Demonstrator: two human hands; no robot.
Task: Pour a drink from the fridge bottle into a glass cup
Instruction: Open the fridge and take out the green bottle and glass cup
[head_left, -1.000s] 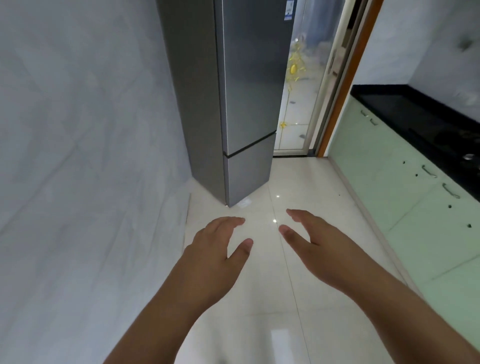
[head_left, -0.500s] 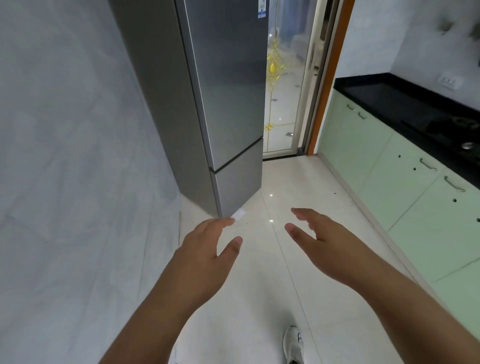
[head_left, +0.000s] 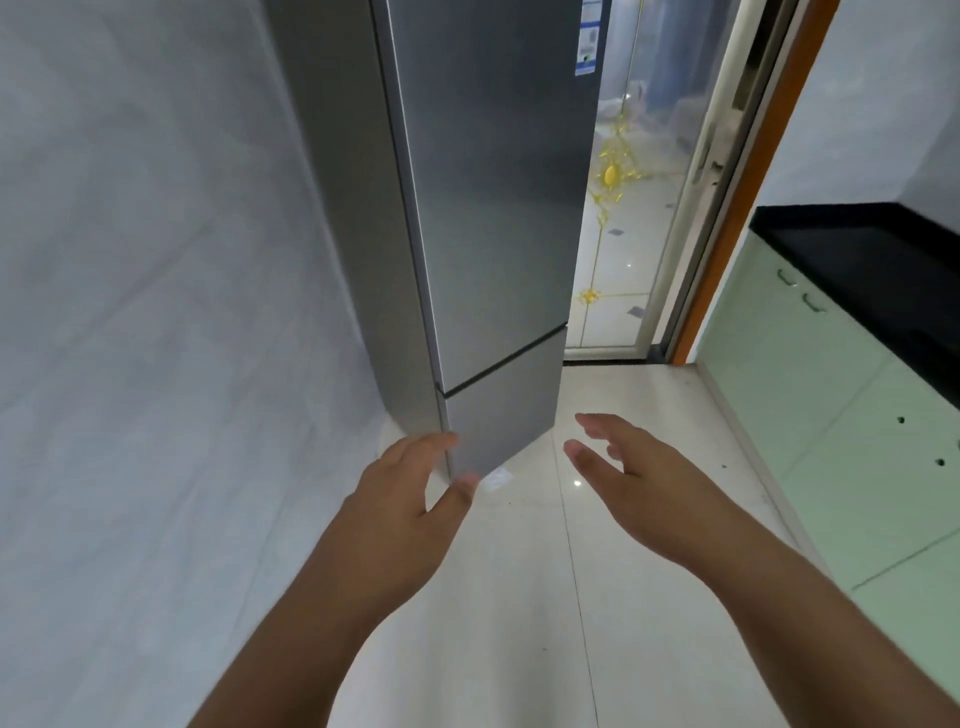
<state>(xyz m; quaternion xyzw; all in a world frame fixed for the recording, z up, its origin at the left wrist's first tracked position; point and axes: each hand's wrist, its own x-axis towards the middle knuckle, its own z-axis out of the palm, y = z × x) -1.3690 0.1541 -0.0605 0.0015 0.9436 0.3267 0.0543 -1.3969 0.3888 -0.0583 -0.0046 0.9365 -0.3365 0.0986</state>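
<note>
Fridge (head_left: 493, 208), both doors closed, stands against the wall (head_left: 156, 364) on the left, with two hands raised before it.
Its tall upper door meets the lower door (head_left: 504, 410) at a dark seam. The left hand (head_left: 400, 514) hovers at the lower door's near corner, fingers loosely spread and holding nothing; whether it touches the door cannot be told. The right hand (head_left: 649, 493) is near it over the pale floor (head_left: 519, 597), fingers straight, also empty. Green cabinets (head_left: 831, 415) under a black countertop (head_left: 872, 260) line the right side.

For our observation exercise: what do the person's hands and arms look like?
The left hand and right hand are bare: no gloves, rings or watch show. Both forearms are bare too, no sleeve in view.
</note>
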